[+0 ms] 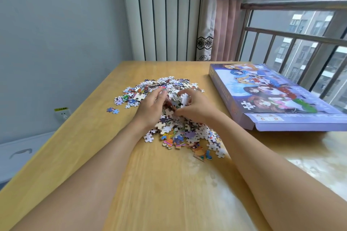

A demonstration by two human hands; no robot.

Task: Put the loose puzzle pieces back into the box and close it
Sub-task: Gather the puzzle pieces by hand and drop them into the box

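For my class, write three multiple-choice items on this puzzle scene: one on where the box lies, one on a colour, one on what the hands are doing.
1. Where does the puzzle box lie relative to the pile of pieces?
A. To its right, by the window
B. To its left, by the wall
C. Underneath it

2. What colour is the table?
A. Black
B. Light yellowish wood
C. Red

3. What are the left hand and right hand doing?
A. Resting flat on the box
B. Hanging off the table edge
C. Cupped together around pieces in the pile

Answers:
1 A, the box sits on the table's right side by the window railing.
2 B, the bare top shows pale wood grain.
3 C, both hands curl round a clump of pieces.
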